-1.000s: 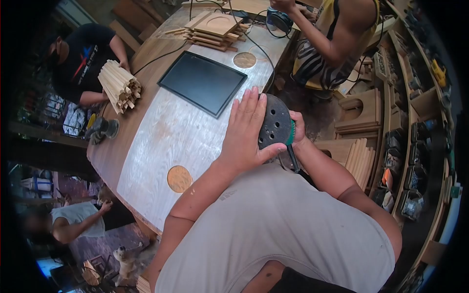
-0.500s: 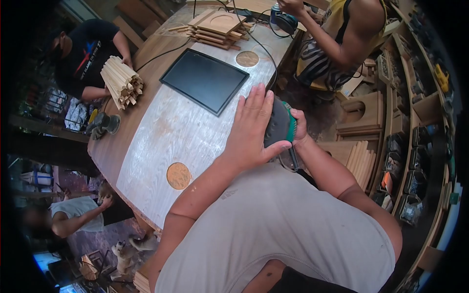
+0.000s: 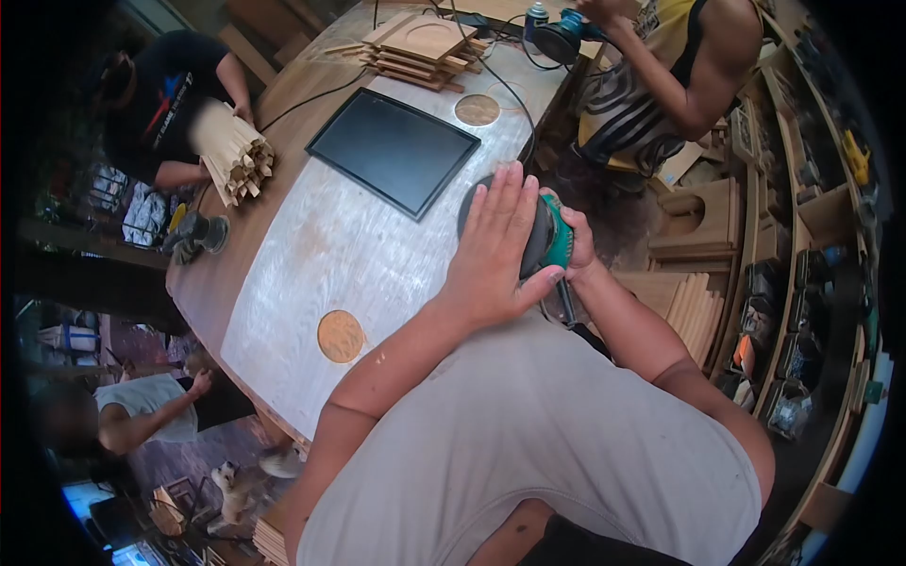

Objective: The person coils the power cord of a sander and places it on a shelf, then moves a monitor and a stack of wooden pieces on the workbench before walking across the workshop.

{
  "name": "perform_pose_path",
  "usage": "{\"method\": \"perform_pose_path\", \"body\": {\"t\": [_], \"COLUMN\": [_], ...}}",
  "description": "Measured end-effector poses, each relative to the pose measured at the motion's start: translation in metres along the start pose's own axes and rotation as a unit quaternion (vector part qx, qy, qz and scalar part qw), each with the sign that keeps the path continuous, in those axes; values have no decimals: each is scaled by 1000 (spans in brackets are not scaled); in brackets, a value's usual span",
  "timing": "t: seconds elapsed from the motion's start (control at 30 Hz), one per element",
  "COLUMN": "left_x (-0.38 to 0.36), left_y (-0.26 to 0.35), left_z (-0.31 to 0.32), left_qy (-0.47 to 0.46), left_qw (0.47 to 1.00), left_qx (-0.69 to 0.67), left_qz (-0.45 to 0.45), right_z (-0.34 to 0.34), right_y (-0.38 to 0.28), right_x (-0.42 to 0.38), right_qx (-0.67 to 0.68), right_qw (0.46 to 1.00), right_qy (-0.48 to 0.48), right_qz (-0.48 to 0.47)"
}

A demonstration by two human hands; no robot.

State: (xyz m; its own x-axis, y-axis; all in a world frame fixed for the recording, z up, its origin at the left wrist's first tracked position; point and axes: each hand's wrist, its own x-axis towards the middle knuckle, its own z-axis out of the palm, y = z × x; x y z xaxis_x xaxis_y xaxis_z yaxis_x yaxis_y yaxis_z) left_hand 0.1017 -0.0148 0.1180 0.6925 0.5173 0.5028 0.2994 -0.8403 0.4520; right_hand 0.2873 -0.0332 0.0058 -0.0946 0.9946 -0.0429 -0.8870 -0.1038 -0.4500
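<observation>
My right hand (image 3: 578, 241) is wrapped round the green body of a power sander (image 3: 559, 232), which is tipped up so its round dark pad faces left. Flat against that pad lies my left hand (image 3: 493, 245), its fingers stretched out and the thumb apart. The tool is held over the near edge of the wooden table (image 3: 274, 274), whose top has a whitish coating. A black rectangular tray (image 3: 394, 151) rests on the table beyond my hands. Two round inlays, one near (image 3: 341, 337) and one far (image 3: 478, 110), show in the tabletop.
A stack of wooden panels (image 3: 420, 47) stands at the table's far end. Another sander (image 3: 200, 236) sits on the left edge. One person holds a bundle of wood strips (image 3: 234, 156); another, upper right, holds a tool (image 3: 559, 40). A dog (image 3: 229, 491) is below left.
The sander has turned, so more of its round pad shows behind my left hand. At the upper right, the other person's tool has come up into view.
</observation>
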Motion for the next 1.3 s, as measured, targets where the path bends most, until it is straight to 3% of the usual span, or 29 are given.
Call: {"method": "perform_pose_path", "body": {"t": [0.3,0.37,0.47,0.5,0.83,0.97,1.17,1.3], "left_x": [-8,-7,-15,-17,-36,-41,-55,-71], "left_y": [-3,-5,-9,-8,-13,-15,-14,-23], "left_z": [2,3,0,-1,-2,-2,-16,-24], "left_qy": [0,14,24,14,15,50,60,124], "left_qw": [999,999,999,1000,998,996,991,979], "left_qx": [-34,-20,0,-2,7,17,38,54], "left_qz": [-27,-20,-25,-27,-63,-71,-113,-150], "right_z": [17,24,15,13,-18,-26,15,0], "right_y": [3,0,8,8,18,22,40,52], "right_x": [7,12,15,19,27,36,44,66], "right_qx": [-64,-103,-124,-111,-126,-134,-134,-141], "right_qw": [998,991,985,975,988,983,975,972], "right_qy": [-11,-87,-116,-190,-58,-79,-116,-85], "right_qz": [-17,-15,-16,3,60,97,137,165]}}
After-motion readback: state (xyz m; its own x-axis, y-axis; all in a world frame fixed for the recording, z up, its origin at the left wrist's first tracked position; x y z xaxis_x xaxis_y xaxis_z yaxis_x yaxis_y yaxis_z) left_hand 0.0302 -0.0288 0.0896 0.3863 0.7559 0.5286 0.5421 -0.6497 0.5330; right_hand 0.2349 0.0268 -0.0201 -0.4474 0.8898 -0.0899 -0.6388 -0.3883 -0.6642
